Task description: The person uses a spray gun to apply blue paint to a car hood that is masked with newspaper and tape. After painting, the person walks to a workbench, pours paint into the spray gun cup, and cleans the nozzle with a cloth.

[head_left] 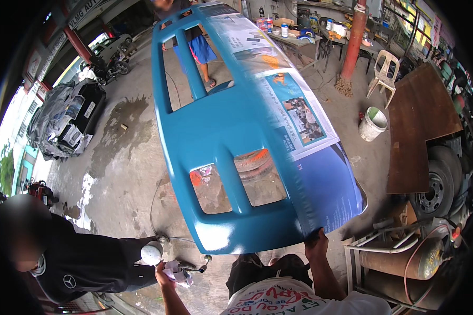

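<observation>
A glossy teal car bumper [215,126] stretches lengthwise from me toward the far side, held up off the floor. Printed paper sheets [312,173] cover its right side, with teal overspray along their edge. At the near right corner, my right hand [316,245] is closed on the bumper's papered edge; its fingertips are partly hidden. My left hand [166,277], low and left of the bumper's near end, is closed around a spray gun [186,266] with a white cup [152,253]. A crumpled pale cloth or paper [178,276] is bunched against that hand.
A person in black [84,257] stands close at left; another person [197,50] is at the bumper's far end. Right are a bucket [373,124], plastic chair [383,76], brown board [423,126], wheel [433,189] and gas cylinder [404,257]. A hose [152,212] crosses the floor.
</observation>
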`<state>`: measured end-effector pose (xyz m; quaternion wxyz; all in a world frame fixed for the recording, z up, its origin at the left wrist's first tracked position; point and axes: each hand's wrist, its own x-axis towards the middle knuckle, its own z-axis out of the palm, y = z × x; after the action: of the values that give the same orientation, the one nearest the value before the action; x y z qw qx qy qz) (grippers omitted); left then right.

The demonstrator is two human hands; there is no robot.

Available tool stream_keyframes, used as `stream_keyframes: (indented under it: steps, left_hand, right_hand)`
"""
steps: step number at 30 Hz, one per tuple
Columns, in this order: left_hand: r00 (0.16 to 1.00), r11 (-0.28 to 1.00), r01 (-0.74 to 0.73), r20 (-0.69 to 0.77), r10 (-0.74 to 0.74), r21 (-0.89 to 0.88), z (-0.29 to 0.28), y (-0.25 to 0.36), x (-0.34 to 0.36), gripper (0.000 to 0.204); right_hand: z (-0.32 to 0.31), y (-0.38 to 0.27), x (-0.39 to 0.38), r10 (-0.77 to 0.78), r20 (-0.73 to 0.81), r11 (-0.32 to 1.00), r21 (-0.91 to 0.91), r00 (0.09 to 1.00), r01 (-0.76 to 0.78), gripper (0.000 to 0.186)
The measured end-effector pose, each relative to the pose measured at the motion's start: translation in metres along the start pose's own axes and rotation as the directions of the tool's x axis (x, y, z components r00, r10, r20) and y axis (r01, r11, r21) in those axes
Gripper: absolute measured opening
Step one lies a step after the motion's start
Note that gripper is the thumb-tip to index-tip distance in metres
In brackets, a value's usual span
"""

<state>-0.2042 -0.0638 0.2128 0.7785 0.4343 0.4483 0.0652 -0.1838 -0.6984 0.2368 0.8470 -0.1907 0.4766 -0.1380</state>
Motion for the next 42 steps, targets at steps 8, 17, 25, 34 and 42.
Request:
stream_keyframes:
  steps: [8,17,25,34,42]
  left_hand:
    - [0.999,0.993,0.051,0.013,-0.052,0.111,0.007,0.092,-0.064,0.02]
    - [0.987,0.981,0.119,0.085,-0.134,0.154,-0.009,0.188,-0.148,0.029]
    - [0.981,0.959,0.185,0.01,-0.192,0.215,-0.067,0.253,-0.249,0.046]
    - [0.939,0.888,0.341,-0.069,-0.337,0.308,-0.09,0.289,-0.353,0.057]
    - [0.869,0.799,0.493,-0.151,-0.471,0.346,-0.138,0.24,-0.429,0.055]
  right_hand:
    - [-0.006,-0.02,-0.113,-0.041,-0.008,0.999,0.012,0.999,0.041,0.042]
    - [0.002,-0.035,-0.183,-0.024,-0.043,1.0,0.003,0.999,0.024,0.038]
    - [0.018,-0.049,-0.246,0.011,-0.178,1.0,0.021,0.984,-0.008,0.033]
    - [0.044,-0.076,-0.307,0.03,-0.275,0.999,-0.007,0.961,-0.033,0.021]
    - [-0.027,-0.061,-0.286,0.0,-0.153,1.0,-0.012,0.988,-0.002,0.019]
